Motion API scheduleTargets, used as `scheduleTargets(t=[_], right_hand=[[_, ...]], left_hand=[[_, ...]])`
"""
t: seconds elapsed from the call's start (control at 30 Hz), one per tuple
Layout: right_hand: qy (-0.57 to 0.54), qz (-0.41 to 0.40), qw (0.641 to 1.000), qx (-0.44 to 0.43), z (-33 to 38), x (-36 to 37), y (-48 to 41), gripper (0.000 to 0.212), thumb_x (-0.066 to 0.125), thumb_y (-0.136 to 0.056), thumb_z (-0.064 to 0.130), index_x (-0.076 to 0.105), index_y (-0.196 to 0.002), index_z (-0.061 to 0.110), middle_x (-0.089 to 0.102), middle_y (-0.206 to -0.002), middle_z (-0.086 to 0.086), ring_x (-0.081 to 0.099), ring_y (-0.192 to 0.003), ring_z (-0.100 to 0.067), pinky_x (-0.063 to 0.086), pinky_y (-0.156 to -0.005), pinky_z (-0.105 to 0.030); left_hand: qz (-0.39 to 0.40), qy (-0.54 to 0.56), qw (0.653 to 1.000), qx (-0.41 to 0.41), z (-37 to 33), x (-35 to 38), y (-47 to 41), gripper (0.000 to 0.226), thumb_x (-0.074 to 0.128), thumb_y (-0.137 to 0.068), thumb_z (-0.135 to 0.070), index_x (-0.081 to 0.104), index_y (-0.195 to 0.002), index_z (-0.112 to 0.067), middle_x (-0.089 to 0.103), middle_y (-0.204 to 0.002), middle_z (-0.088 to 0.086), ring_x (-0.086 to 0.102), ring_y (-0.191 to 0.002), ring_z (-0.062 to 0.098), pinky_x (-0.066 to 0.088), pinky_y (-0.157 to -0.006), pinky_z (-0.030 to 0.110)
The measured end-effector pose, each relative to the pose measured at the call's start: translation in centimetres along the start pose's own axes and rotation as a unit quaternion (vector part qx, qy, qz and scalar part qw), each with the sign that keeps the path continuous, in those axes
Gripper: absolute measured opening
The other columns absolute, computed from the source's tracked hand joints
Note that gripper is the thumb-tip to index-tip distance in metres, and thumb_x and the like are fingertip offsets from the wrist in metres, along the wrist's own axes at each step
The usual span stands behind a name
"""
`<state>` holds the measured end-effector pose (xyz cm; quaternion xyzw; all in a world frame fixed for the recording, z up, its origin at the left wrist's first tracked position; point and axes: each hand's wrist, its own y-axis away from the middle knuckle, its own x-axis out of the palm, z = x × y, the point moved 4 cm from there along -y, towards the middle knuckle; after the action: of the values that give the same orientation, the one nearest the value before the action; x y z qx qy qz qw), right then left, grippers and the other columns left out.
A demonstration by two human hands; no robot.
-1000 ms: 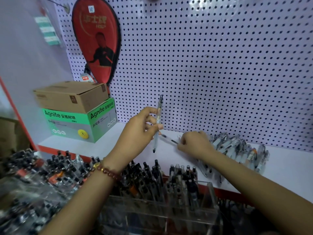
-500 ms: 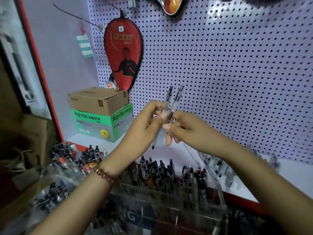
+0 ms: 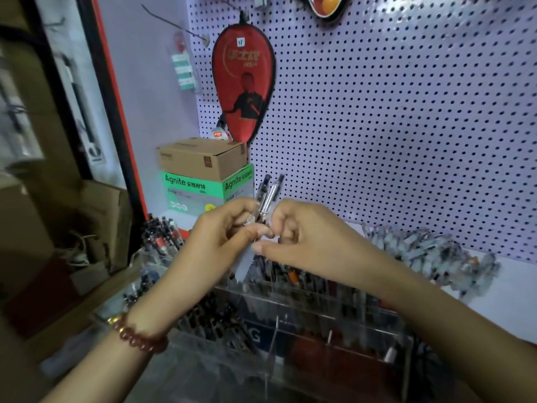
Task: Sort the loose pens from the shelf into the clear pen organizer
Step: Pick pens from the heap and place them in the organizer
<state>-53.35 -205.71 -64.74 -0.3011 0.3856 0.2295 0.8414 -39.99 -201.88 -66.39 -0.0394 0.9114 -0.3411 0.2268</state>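
Head view: holding two clear pens [image 3: 268,199] upright between both hands, left hand [image 3: 220,239] curled round the barrels, right hand [image 3: 302,242] pinching beside it, above the clear pen organizer [image 3: 274,335]. Best to level the tops (slightly staggered, it seems) — then lower into one compartment.

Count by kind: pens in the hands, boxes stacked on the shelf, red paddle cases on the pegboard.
held pens, in left hand and right hand: 2
stacked boxes, brown box on green box: 2
red paddle case: 1
Total: 5
loose pens on the shelf: too blurred to count
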Motion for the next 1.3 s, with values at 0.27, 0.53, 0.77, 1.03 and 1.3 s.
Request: scheduleTargets(t=[0.27,0.53,0.77,1.03,1.3], right_hand=[[-0.238,-0.012,0.968,-0.078,2.0,3.9,0.9,0.018,0.054,-0.095,0.028,0.055,-0.11,0.017,0.061,-0.064,0.014,0.056,-0.051,0.002,0.045,-0.054,-0.014],[-0.053,-0.087,0.992,-0.075,0.6,5.7,1.2,0.016,0.053,-0.095,0.029,0.056,-0.086,0.016,0.053,-0.052,0.002,0.046,-0.042,-0.008,0.034,-0.043,-0.027],[0.143,0.003,0.989,-0.037,-1.2,8.7,2.0,0.041,0.046,-0.093,0.049,0.057,-0.116,0.017,0.052,-0.058,0.007,0.047,-0.045,0.003,0.038,-0.042,-0.015],[0.155,0.026,0.987,-0.036,-3.5,11.5,2.9,0.04,0.055,-0.086,0.055,0.056,-0.103,0.019,0.056,-0.068,0.008,0.051,-0.057,-0.01,0.045,-0.053,-0.026],[0.138,0.095,0.986,0.006,-4.7,13.6,3.6,0.039,0.058,-0.086,0.053,0.055,-0.11,0.022,0.065,-0.096,0.0,0.061,-0.088,-0.02,0.043,-0.067,-0.03]], left_hand=[[0.058,0.123,0.986,-0.099,2.0,-1.1,3.9,0.03,0.065,-0.075,-0.011,0.047,-0.097,-0.005,0.073,-0.081,0.01,0.071,-0.079,0.021,0.056,-0.078,0.03],[0.024,0.012,0.991,-0.131,5.7,-3.5,6.8,0.033,0.075,-0.071,-0.001,0.057,-0.095,-0.016,0.071,-0.088,0.004,0.07,-0.08,0.011,0.054,-0.077,0.019],[0.101,-0.295,0.943,-0.121,8.0,-3.4,9.4,0.02,0.073,-0.081,-0.019,0.063,-0.093,-0.031,0.068,-0.086,-0.013,0.065,-0.081,0.009,0.054,-0.07,0.037],[0.172,-0.413,0.884,-0.133,9.0,-0.4,9.9,0.031,0.064,-0.086,-0.039,0.051,-0.11,-0.025,0.064,-0.096,-0.001,0.063,-0.088,0.022,0.045,-0.062,0.032],[0.175,-0.462,0.861,-0.117,8.8,2.0,10.0,0.031,0.057,-0.091,-0.035,0.047,-0.118,-0.025,0.053,-0.116,0.001,0.061,-0.094,0.025,0.046,-0.065,0.034]])
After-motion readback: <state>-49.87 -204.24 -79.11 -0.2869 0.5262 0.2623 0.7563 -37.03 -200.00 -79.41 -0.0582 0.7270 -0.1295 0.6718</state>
